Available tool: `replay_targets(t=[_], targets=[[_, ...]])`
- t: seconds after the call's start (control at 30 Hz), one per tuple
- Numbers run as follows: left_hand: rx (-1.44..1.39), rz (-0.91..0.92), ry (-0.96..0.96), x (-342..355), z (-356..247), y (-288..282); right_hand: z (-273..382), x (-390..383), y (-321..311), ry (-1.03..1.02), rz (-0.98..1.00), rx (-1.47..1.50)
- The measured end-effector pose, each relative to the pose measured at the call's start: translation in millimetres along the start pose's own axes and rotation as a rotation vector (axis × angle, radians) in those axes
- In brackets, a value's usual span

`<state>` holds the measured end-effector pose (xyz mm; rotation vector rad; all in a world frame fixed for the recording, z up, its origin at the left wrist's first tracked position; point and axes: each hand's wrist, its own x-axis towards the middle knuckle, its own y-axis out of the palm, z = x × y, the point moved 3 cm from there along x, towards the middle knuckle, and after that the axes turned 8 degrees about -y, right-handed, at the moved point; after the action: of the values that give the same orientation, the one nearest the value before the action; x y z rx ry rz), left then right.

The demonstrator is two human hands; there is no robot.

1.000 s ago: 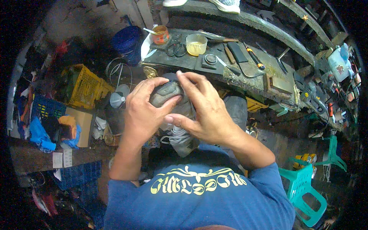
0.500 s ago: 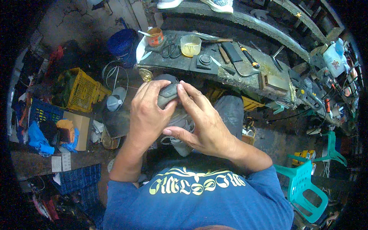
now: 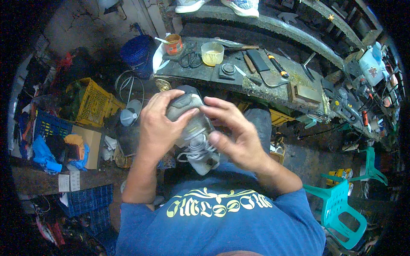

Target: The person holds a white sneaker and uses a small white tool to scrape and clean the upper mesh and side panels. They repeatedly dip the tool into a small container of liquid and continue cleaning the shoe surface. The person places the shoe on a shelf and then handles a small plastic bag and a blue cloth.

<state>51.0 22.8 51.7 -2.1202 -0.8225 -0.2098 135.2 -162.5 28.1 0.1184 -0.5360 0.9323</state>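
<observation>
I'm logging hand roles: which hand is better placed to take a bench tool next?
Probably the right hand: it looks open and loosely spread, while the left hand grips the grey shoe.

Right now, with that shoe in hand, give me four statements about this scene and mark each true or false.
1. The left hand grips the grey shoe. True.
2. The scissors lie right of the clear cup. False: the scissors lie left of the cup.
3. A green chair stands on the person's right. True.
4. The blue bucket stands on the workbench. False: the bucket is beyond the workbench's left end.
</observation>
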Motion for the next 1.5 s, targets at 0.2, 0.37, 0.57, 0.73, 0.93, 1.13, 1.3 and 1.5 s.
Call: replay_targets(t=[0.2, 0.37, 0.57, 0.73, 0.93, 1.13, 1.3, 1.5], targets=[[-0.426, 0.097, -0.262, 5, 46, -14, -29, -13, -27, 0.292, -0.209, 0.922], [-0.528, 0.117, -0.278, 4, 87, -24, -54, -30, -42, 0.297, -0.235, 1.013], [-0.604, 0.156, -0.174, 0, 132, -33, -118, -73, -141, 0.306, -0.289, -0.495], [-0.735, 0.158, -0.211, 4, 154, -25, -142, -130, -183, 0.473, -0.058, -0.981], [-0.697, 0.253, -0.162, 18, 129, -3, -181, -151, -147, 0.604, 0.486, -1.462], [-0.59, 0.219, -0.161, 17, 112, -1, -161, -171, -114, 0.372, 0.655, -1.563], [-0.666, 0.202, -0.23, 11, 121, -1, -130, -178, -102, 0.292, 0.644, -1.11], [-0.638, 0.203, -0.208, 9, 117, -1, -134, -176, -131, 0.522, -0.036, -1.128]])
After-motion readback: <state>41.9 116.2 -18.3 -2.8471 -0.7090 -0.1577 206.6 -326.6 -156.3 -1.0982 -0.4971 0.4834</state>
